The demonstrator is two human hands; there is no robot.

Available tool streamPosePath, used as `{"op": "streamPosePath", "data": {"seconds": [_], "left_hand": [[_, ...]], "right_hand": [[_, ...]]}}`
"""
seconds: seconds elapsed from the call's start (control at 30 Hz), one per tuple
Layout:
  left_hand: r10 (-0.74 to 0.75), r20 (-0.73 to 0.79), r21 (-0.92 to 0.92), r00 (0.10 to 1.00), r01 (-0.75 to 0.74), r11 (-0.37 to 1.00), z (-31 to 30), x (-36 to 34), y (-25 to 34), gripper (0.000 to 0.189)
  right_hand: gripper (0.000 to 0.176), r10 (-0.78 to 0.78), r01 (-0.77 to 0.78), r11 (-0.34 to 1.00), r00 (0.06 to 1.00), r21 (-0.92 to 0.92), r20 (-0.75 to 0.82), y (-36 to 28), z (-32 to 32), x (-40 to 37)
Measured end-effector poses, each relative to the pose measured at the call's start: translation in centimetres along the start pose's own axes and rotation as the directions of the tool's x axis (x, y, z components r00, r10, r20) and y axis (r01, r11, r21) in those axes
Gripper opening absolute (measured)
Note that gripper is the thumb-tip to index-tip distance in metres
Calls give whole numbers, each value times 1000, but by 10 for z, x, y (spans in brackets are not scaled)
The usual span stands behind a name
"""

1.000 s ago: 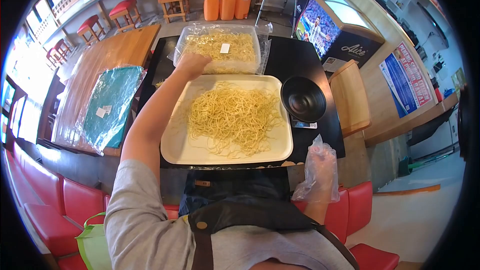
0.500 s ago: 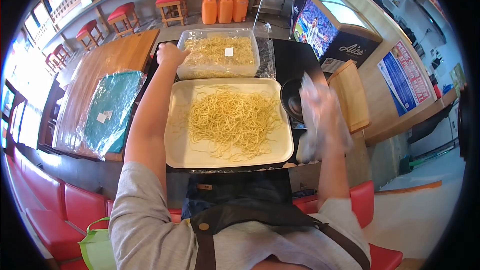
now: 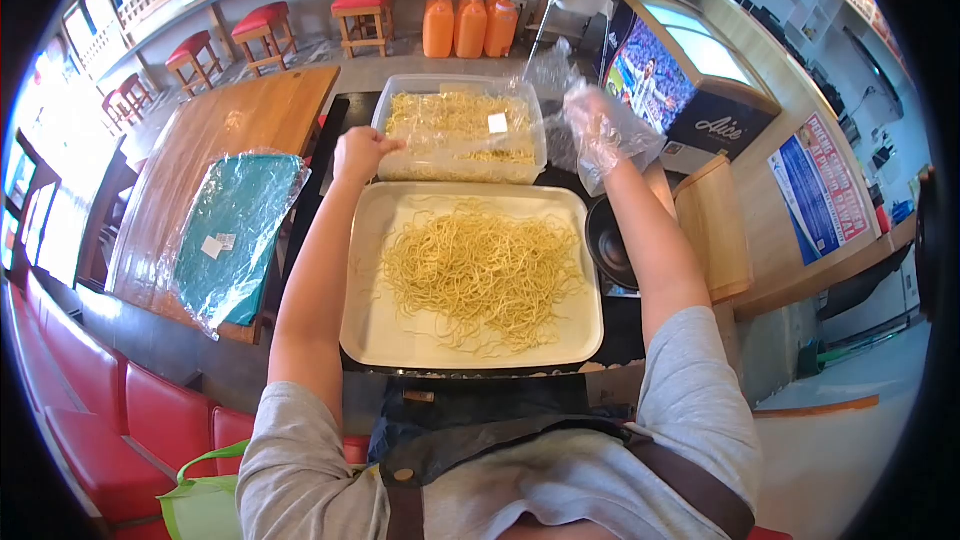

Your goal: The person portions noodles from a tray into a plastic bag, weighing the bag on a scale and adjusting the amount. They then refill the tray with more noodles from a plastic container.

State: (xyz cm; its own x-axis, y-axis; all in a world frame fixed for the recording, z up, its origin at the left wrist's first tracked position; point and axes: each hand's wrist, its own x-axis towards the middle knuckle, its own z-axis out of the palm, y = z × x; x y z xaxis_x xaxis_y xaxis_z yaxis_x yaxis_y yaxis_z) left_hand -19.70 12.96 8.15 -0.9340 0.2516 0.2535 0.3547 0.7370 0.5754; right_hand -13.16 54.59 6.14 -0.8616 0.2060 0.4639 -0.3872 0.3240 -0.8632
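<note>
**Writing:** "Alice" in white script on the dark front of the chest freezer (image 3: 715,127), upper right. The blue-and-red poster (image 3: 818,190) right of it and the white label (image 3: 497,123) on the clear film (image 3: 450,140) are too small to read.

**Hands:** The left hand (image 3: 362,153) is bare, arm extended up the frame, with fingers closed in a pinch on the film at the left rim of the rectangular clear plastic container (image 3: 455,170), upper centre. The right hand (image 3: 600,130), in a loose transparent glove, has its fingers curled at the film's right edge; its grip cannot be told.

**Below:** A cream rectangular tray (image 3: 365,330) carries tangled yellow noodles (image 3: 480,275), with a round black bowl (image 3: 610,245) at its right. 3 orange jugs (image 3: 470,25) stand at top.
</note>
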Motion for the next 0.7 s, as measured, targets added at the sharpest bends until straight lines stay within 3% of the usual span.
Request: {"op": "streamPosePath", "data": {"seconds": [0.03,0.07,0.1,0.13,0.17,0.2,0.23,0.27,0.3,0.33,0.37,0.43,0.47,0.5,0.57,0.7], "left_hand": [[-3,-57,-95,998,-3,996,-8,-6,9,37],[-14,-120,-161,993,-5,987,-11,-9,12,37],[-31,-184,-229,982,-12,973,-14,-12,15,36],[-38,-236,-244,971,-21,969,-19,-18,21,31],[-40,-233,-247,972,-20,969,-16,-16,17,31],[-75,-253,-246,964,11,969,-13,-13,13,29],[-111,-276,-246,955,42,968,-10,-9,6,28],[-130,-255,-216,958,74,974,-6,-5,0,27],[-130,-261,-218,957,73,973,-2,-1,-7,27],[-140,-236,-170,962,101,980,1,2,-11,28],[-151,-210,-120,966,127,985,3,6,-17,29],[-129,-210,-83,969,113,990,3,14,-22,28],[-146,-172,-39,974,142,989,0,16,-21,27],[-166,-134,5,977,168,986,-1,18,-21,27],[-159,-124,23,979,163,986,-3,27,-27,26],[-248,-5,96,969,247,964,-15,32,-17,23]], "right_hand": [[17,-204,203,979,969,-21,-141,3,6,5],[25,-362,340,927,922,-159,-138,4,0,4],[25,-356,333,929,924,-163,-139,8,2,6],[25,-171,202,955,973,216,-155,30,-1,14],[25,10,49,825,995,564,-100,23,5,16],[24,-42,177,816,968,550,-248,24,22,-2],[24,-44,175,818,969,548,-244,24,18,1],[26,-53,54,997,998,-57,18,28,10,8],[28,98,76,754,969,-652,226,32,7,18],[32,158,-38,496,986,-867,47,63,24,27],[32,153,-34,497,987,-867,49,53,33,25],[37,295,-444,486,894,-753,-337,28,43,7],[39,341,-529,587,848,-614,-405,17,47,0],[39,343,-532,585,847,-613,-407,4,50,-5],[41,353,-415,500,899,-760,-258,-10,50,-9],[39,407,-458,384,863,-802,-298,-18,55,-3]]}}
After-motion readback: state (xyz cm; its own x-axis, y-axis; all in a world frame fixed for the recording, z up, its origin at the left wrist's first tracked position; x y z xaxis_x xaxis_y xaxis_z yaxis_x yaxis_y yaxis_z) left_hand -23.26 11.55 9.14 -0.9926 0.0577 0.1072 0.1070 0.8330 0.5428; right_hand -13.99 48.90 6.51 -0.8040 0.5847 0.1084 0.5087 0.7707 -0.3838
